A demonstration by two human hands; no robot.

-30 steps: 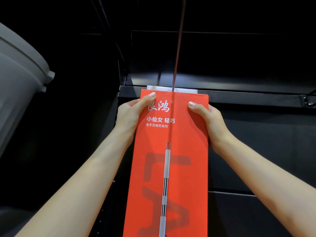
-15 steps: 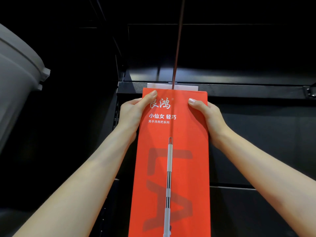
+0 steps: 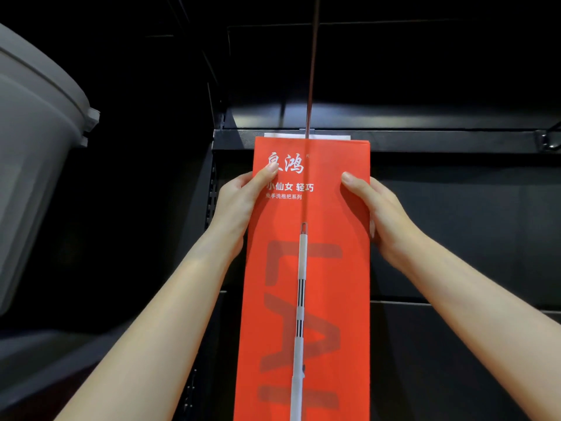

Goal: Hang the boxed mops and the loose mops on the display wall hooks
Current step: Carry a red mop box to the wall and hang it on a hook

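Head view: both hands have slid lower down the red mop box.

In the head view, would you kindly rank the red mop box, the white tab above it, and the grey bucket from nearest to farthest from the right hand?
1. Red mop box: held by the right hand.
2. White tab: above the box, up-left.
3. Grey bucket: far left.

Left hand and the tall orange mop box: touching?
Touching. The head view shows the left hand wrapped round the left edge of the tall orange mop box, thumb pressed on its printed front. The right hand holds the opposite edge.
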